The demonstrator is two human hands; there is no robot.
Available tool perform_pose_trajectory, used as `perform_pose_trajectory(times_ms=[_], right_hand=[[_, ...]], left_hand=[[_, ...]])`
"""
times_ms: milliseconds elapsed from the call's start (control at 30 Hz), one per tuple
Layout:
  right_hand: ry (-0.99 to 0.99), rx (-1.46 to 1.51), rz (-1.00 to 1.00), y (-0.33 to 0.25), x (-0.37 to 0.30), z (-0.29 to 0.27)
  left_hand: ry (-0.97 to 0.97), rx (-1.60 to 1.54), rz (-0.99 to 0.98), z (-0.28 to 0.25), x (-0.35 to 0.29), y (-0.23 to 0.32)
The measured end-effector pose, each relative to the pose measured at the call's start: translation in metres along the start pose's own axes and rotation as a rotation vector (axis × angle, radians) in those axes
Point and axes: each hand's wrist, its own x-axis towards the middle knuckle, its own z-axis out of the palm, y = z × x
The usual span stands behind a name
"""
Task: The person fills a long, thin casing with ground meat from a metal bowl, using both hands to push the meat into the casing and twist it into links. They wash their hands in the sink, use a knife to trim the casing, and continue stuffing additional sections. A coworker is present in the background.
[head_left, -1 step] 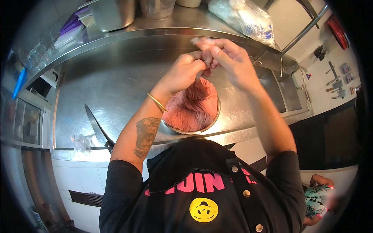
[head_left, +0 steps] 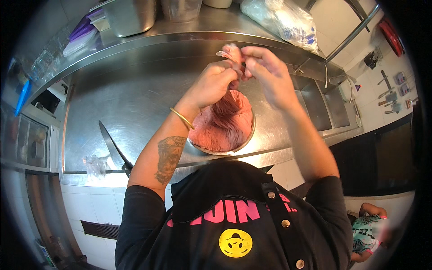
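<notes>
A clear plastic bag of pink, minced-looking stuff point(head_left: 211, 130) sits in a round bowl point(head_left: 245, 146) with a metallic rim, close in front of my body. The bag's neck is gathered into tight twisted folds. My left hand point(head_left: 216, 83) is closed round that neck, above the bowl. Past its fist pokes the loose end of the bag point(head_left: 231, 51). On the other side of the end is my right hand point(head_left: 270, 74), thumb and fingers parted and curved, fingertips beside the left fist. Whether those fingertips touch the plastic is unclear.
On the steel counter point(head_left: 108, 99) a knife point(head_left: 113, 145) lies left of my left forearm, beside a crumpled clear bag point(head_left: 94, 167). A raised shelf at the back bears a metal container point(head_left: 130, 18) and a full plastic bag point(head_left: 283, 24). Sink basins point(head_left: 315, 101) are at right. Another person point(head_left: 366, 231) is lower right.
My right hand has loosened from the bag's end and shifted slightly right and down. The end now stands up freely above my left fist, which keeps its place.
</notes>
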Motion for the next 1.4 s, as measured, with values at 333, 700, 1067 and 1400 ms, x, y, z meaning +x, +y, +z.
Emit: perform_pose_trajectory(times_ms=[333,700,1067,1400], right_hand=[[-0.003,-0.501,0.007,0.065,-0.031,0.027],[-0.010,-0.605,-0.513,0.054,-0.014,0.006],[-0.202,-0.458,-0.461,0.075,-0.003,-0.020],[-0.125,-0.573,-0.692,0.111,-0.001,-0.004]], left_hand=[[0.147,0.119,0.068,0.059,0.002,0.024],[0.465,-0.005,0.106,0.129,0.003,0.054],[0.600,0.247,0.129,0.185,0.016,0.051],[0.651,0.261,0.076,0.198,0.011,0.046]])
